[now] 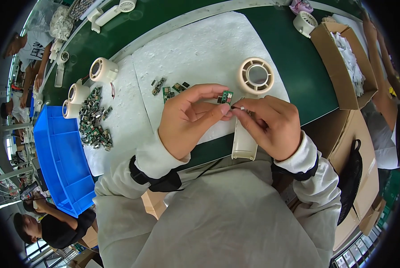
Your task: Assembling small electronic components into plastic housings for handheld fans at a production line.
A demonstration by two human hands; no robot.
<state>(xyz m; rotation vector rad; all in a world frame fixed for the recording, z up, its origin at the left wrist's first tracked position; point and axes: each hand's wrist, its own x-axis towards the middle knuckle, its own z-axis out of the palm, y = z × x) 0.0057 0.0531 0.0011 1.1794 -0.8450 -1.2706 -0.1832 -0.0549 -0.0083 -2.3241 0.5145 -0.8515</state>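
Observation:
My left hand (pixel 182 120) pinches a small green circuit board (pixel 227 97) between thumb and fingers. Close beside it, my right hand (pixel 278 125) is closed on a small white connector (pixel 242 107) at its fingertips; the wire from it is mostly hidden. Both hands meet above a cream handheld fan, whose round head (pixel 255 63) lies beyond them and whose handle (pixel 244 145) shows below the right fingers. A few loose circuit boards (pixel 179 87) rest on the white foam sheet (pixel 195 49) past my left hand.
A heap of circuit boards (pixel 92 120) lies left, near cream fan heads (pixel 104 70) and a blue divided tray (pixel 59 156). At right stands a cardboard box (pixel 338 67) with white pieces inside. Other people sit at far left and right. More fan parts (pixel 305 23) lie farther back.

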